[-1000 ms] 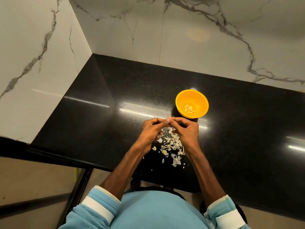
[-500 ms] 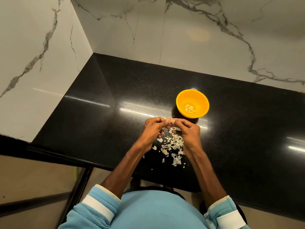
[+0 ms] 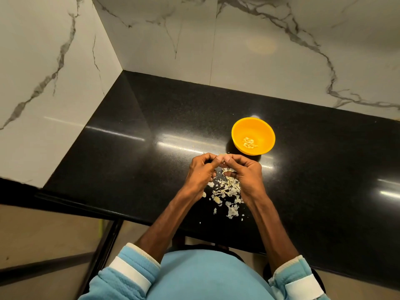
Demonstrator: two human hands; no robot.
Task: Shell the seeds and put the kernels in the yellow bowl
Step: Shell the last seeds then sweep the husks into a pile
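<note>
Evidently shelling is in hand: a pale seed (image 3: 221, 158) is pinched between the thumb tips of the left hand (image 3: 200, 169) and right hand (image 3: 244, 172) at mid-frame above husks (image 3: 227, 191), and its kernel must next be dropped into the yellow bowl (image 3: 267, 128) just to the upper right.

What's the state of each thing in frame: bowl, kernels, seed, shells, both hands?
yellow bowl: upright on the countertop, beyond the hands.
kernels: small loose heap at the bowl's bottom.
seed: pinched between both hands' fingertips, mostly hidden.
left hand: fingers curled, pinches the seed.
right hand: fingers curled, pinches the seed.
shell pieces: scattered on the countertop below the hands.
</note>
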